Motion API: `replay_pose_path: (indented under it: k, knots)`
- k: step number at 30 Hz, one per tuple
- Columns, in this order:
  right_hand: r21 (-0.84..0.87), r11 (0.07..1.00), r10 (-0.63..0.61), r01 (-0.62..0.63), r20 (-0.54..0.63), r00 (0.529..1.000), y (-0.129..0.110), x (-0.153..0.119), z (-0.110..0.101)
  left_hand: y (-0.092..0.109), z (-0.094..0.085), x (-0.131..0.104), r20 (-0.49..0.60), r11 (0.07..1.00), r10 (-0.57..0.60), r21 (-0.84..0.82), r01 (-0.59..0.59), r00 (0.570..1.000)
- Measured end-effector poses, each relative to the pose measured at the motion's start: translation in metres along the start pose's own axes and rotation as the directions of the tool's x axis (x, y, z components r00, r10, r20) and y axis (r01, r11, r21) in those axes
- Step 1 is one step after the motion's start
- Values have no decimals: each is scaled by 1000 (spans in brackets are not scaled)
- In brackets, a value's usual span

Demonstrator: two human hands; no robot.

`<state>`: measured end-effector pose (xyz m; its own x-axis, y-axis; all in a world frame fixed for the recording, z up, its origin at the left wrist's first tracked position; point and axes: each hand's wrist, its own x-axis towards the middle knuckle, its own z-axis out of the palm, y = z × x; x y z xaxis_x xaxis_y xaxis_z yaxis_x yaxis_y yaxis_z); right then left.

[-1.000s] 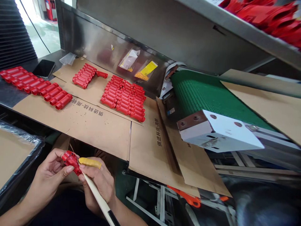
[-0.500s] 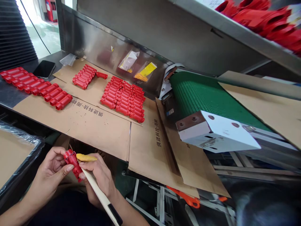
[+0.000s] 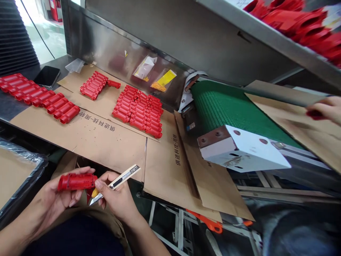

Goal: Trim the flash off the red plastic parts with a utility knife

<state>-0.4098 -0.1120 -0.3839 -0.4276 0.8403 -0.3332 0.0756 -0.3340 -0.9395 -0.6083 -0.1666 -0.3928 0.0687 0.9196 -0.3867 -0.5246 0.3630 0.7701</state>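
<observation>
Gripping a red plastic part (image 3: 76,181) lengthwise in the left hand (image 3: 57,199), a worker pinches a slim utility knife (image 3: 115,184) in the right hand (image 3: 117,199), blade tip angled down just beside the part's near end, below the front edge of the bench. Both hands are closed on what they hold, low in front of the body. The blade sits close to the left fingers (image 3: 77,193); a slip off the hard plastic could nick them, or gouge the part, since nothing braces it but the hand. On the cardboard sheet (image 3: 106,142) covering the bench, finished-looking red parts lie in tidy rows: one row (image 3: 39,97) toward the left edge, a small cluster (image 3: 93,85) near the back, a larger block (image 3: 138,110) at the middle. A phone (image 3: 48,75) rests at the back left corner. A plastic-lined tray (image 3: 18,170) at lower left shows only a brown liner; its contents cannot be told. Beyond the green conveyor belt (image 3: 226,106), another person's hand (image 3: 326,108) holds something red over cardboard.
</observation>
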Motion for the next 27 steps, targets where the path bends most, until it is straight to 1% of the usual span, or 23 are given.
replay_pose_path:
  k: [1, 2, 3, 4, 5, 6, 7, 8, 10, 12, 14, 17, 19, 21, 24, 26, 27]
  knots:
    - [-74, 994, -79, 76, -29, 996, 1, -2, 1, 0, 2, -1, -57, 994, 88, 67, -84, 995]
    - [-188, 961, -216, 202, -58, 975, 0, -4, 1, 0, 3, -2, -113, 980, 157, 139, -141, 981]
    - [-319, 881, -388, 350, -63, 919, -1, -7, 0, 0, 3, -3, -153, 967, 199, 191, -169, 968]
    - [-431, 761, -552, 485, -38, 833, -2, -9, -1, 0, 2, -2, -166, 963, 209, 205, -174, 964]
    - [-501, 636, -675, 587, 8, 738, -4, -12, -3, -1, 1, -1, -164, 968, 198, 186, -167, 966]
    - [-524, 539, -753, 659, 51, 656, -6, -14, -4, -1, -1, 0, -157, 976, 182, 149, -159, 971]
    - [-513, 480, -796, 712, 86, 599, -7, -15, -5, -1, -2, 1, -149, 981, 169, 118, -152, 974]
    - [-489, 443, -822, 751, 114, 559, -7, -15, -5, -2, -3, 3, -145, 984, 162, 103, -148, 976]
    - [-454, 410, -850, 791, 124, 512, -5, -13, -4, -1, -2, 4, -148, 983, 167, 107, -152, 975]
    - [-441, 393, -872, 807, 99, 479, -2, -9, -1, 1, 3, 4, -152, 980, 180, 117, -163, 972]
    - [-439, 377, -885, 815, 87, 457, 0, -5, 1, 4, 12, 2, -186, 980, 187, 107, -170, 964]
    - [-437, 375, -885, 818, 93, 456, 2, -2, 3, 9, 25, -2, -259, 984, 179, 71, -166, 949]
    - [-437, 376, -882, 817, 103, 460, 2, -2, 3, 11, 30, -3, -282, 985, 173, 59, -163, 944]
    - [-439, 372, -882, 818, 107, 459, 1, -2, 3, 12, 32, -4, -286, 985, 173, 62, -162, 942]
    - [-438, 375, -883, 817, 99, 458, 0, -4, 4, 9, 30, -4, -288, 982, 188, 76, -173, 939]
    - [-430, 391, -878, 814, 92, 470, 0, -6, 5, 6, 25, -4, -284, 978, 207, 83, -191, 936]
    - [-423, 411, -870, 807, 82, 486, 1, -7, 5, 3, 22, -3, -273, 976, 218, 86, -202, 937]
